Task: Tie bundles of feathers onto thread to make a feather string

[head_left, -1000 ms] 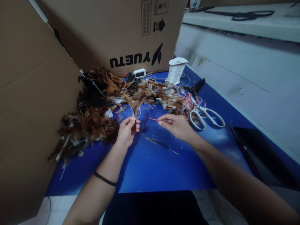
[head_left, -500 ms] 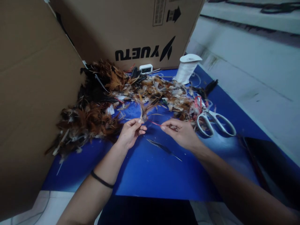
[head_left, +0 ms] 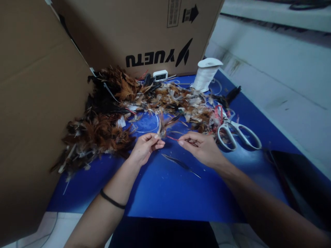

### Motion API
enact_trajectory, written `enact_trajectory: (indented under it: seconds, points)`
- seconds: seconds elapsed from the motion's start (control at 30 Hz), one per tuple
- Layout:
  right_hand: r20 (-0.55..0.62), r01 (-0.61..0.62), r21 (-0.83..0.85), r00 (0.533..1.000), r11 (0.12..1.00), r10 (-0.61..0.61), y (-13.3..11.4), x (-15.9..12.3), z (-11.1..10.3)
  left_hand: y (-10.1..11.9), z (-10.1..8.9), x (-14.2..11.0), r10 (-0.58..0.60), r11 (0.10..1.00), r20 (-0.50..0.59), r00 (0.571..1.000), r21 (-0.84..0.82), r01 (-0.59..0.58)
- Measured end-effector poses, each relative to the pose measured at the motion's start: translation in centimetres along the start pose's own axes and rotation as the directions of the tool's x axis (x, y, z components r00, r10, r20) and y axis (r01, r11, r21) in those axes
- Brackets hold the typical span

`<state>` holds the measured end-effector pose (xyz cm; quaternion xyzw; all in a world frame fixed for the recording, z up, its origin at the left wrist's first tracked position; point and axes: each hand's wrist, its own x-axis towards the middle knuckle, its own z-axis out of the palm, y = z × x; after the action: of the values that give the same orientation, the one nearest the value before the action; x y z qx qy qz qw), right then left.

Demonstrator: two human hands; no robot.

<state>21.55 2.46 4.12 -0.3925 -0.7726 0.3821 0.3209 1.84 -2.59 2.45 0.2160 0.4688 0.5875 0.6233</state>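
Between the thumb and fingers of my left hand (head_left: pixel 148 145) is pinched a small bunch of brown feathers (head_left: pixel 164 126), its tips pointing up and away from me. My right hand (head_left: pixel 198 144) pinches a thin red string (head_left: pixel 172 138), which stretches left toward the base of the bunch. Whether the string is wound around the quills is too small to tell. A thin white strand (head_left: pixel 157 119) curves behind the bunch. Below and between both hands, a single dark feather (head_left: pixel 181 162) lies on the blue tabletop (head_left: pixel 165 196).
Loose brown and black feathers (head_left: pixel 98 134) are heaped at the left and along the back. Scissors (head_left: pixel 239 132) with white handles lie at the right. Behind them stand a white spool (head_left: pixel 207 74) and a small white display (head_left: pixel 160 75). Cardboard (head_left: pixel 103 34) walls the back and left.
The feather bunch has turned more upright and moved slightly right with my left hand. The white curved strand shows more clearly behind it. My right hand keeps its pinch on the red string.
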Motion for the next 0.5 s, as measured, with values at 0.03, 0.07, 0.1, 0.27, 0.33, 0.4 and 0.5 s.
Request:
enact_trajectory:
  seconds: [0.03, 0.07, 0.1, 0.27, 0.33, 0.4, 0.5]
  points:
    - [0.004, -0.003, 0.0, 1.0, 1.0, 0.003, 0.01, 0.01, -0.05, 0.0, 0.02, -0.01, 0.002, 1.0, 0.0, 1.0, -0.003, -0.002]
    - [0.01, -0.007, -0.001, 1.0, 1.0, 0.007, 0.03, 0.02, -0.08, 0.01, 0.06, -0.04, 0.002, 1.0, -0.002, 1.0, -0.007, -0.002]
    - [0.015, -0.008, -0.002, 1.0, 1.0, 0.008, 0.07, 0.03, -0.11, 0.05, 0.1, -0.07, -0.001, 1.0, -0.007, 1.0, -0.009, 0.001]
    - [0.055, 0.001, -0.007, 0.998, 1.0, -0.001, 0.27, -0.01, -0.05, 0.22, 0.34, -0.16, -0.006, 0.999, -0.044, 0.999, -0.04, 0.004]
    - [0.068, 0.005, -0.008, 0.998, 1.0, -0.004, 0.37, -0.05, 0.05, 0.21, 0.38, -0.12, -0.001, 0.999, -0.049, 0.999, -0.054, -0.002]
    - [0.075, 0.006, -0.008, 0.997, 1.0, -0.005, 0.48, -0.06, 0.13, 0.16, 0.35, -0.06, 0.002, 0.998, -0.051, 0.999, -0.062, -0.005]
    - [0.082, 0.0, -0.018, 0.997, 1.0, 0.002, 0.69, -0.02, 0.16, 0.03, 0.21, 0.01, 0.021, 0.998, -0.041, 0.999, -0.066, -0.023]
